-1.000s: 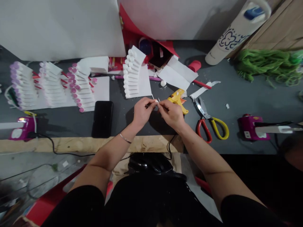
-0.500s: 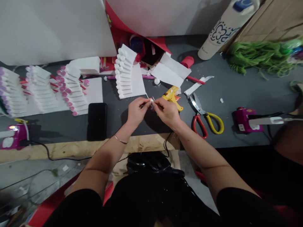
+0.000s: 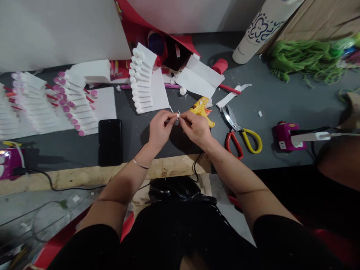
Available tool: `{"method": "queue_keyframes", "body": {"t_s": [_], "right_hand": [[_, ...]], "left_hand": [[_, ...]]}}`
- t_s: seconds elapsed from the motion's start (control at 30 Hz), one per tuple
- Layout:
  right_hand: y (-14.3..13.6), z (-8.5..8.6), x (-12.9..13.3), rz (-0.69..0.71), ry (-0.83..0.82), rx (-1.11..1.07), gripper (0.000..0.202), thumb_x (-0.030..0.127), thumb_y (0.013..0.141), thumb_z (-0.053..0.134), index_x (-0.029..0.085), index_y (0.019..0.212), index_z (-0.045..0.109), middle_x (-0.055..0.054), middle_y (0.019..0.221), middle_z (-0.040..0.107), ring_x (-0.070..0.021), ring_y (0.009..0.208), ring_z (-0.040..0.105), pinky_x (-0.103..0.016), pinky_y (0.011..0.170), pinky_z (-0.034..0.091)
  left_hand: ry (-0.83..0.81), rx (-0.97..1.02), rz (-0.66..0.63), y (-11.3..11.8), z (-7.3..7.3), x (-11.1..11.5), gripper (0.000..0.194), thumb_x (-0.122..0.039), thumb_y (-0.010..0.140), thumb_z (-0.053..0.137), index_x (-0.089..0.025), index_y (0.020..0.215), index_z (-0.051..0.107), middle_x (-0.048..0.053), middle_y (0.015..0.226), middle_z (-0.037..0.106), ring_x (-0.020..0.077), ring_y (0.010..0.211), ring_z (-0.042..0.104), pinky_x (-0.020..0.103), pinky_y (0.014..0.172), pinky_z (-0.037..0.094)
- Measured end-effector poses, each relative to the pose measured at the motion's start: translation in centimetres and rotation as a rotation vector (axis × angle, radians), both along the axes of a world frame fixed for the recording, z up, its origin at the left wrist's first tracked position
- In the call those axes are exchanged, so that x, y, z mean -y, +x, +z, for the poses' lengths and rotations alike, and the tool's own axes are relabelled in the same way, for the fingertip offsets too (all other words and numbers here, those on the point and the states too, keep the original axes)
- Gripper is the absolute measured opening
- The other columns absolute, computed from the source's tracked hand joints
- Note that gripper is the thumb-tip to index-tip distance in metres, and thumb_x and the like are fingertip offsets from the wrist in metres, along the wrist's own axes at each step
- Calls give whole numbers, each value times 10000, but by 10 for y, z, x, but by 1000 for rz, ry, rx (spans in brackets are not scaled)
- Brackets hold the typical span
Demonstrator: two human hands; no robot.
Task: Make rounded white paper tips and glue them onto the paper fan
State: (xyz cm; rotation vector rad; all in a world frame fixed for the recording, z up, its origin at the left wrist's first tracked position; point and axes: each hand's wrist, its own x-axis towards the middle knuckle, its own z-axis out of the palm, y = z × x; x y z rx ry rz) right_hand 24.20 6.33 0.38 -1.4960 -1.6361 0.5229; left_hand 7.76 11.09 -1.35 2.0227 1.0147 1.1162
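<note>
My left hand point(image 3: 160, 129) and my right hand point(image 3: 196, 128) meet over the grey table, thumbs and fingertips pinched together on a small white piece point(image 3: 178, 116). Its kind is hard to make out because the fingertips cover most of it. Just beyond my right hand lies a yellow glue gun point(image 3: 200, 108), partly hidden by the knuckles. Scissors point(image 3: 235, 127) with one red and one yellow handle rest to the right. Ahead on the left, a fan of white round-tipped sticks point(image 3: 142, 80) lies on white paper. A small white ball point(image 3: 182, 91) sits beyond my fingers.
A black phone point(image 3: 110, 142) lies left of my hands, with rows of pink-tipped sticks point(image 3: 73, 105) farther left. At the back right stand a white bottle point(image 3: 250, 41) and green yarn point(image 3: 303, 60). A purple power adapter point(image 3: 288, 135) is at right, near another person's arm.
The view has shifted slightly, so the table's things appear a little higher and farther left. Both hands stay pinched on the small white piece, which shows less between the fingertips.
</note>
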Motion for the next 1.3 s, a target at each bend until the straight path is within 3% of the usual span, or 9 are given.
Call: {"method": "queue_keyframes", "body": {"t_s": [0.1,0.2,0.37,0.5,0.67,0.87,1.13,1.3], "right_hand": [[1,-2,0,18,30,32,192,314,987,547,220,881,676,-14,684,692,-146,575,595,-267,600,440],[2,-2,0,33,36,9,206,340,1006,554,214,906,682,-22,720,718,-145,589,615,-267,602,437],[1,1,-1,3,-46,-74,350,502,1043,535,212,889,656,-4,666,700,-136,573,622,-258,577,422],[1,2,1,5,-83,-94,426,597,1027,546,211,876,648,-4,662,696,-130,559,602,-262,572,415],[0,1,2,57,38,-17,302,421,1048,539,202,893,680,-1,679,691,-122,569,588,-250,582,416],[1,-6,1,38,155,130,249,326,1042,519,208,913,696,-10,711,682,-129,603,581,-243,611,422],[2,-13,-2,10,98,159,205,277,1014,532,199,875,661,3,664,624,-131,594,562,-248,599,393],[4,-12,-4,-31,73,157,206,286,1021,529,207,883,660,-2,692,655,-128,607,569,-247,607,403]], "left_hand": [[-119,70,-67,-3,-1,-5,436,-608,1016,575,-218,1037,769,60,988,773,144,840,730,255,724,594],[-71,59,-111,-3,-1,-6,410,-572,1033,569,-231,1093,787,77,1046,792,167,933,747,298,819,609],[-36,40,-1,1,1,-1,370,-548,1032,585,-237,1032,784,67,993,792,165,915,739,292,808,603],[-87,65,49,3,-1,0,400,-577,1032,568,-224,1036,757,55,997,768,130,792,718,259,738,603],[-97,106,68,4,-4,-1,428,-602,1027,562,-213,1033,742,51,1017,757,118,773,708,240,712,602],[54,67,97,4,-3,0,385,-546,1037,584,-207,1020,767,44,951,760,131,827,708,226,687,566],[168,-139,89,3,-10,-2,339,-441,1082,534,-230,1150,791,45,986,773,152,918,710,266,837,563],[194,-56,38,5,-8,1,335,-412,1092,522,-216,1159,786,56,1009,777,150,941,716,273,863,569]]}}
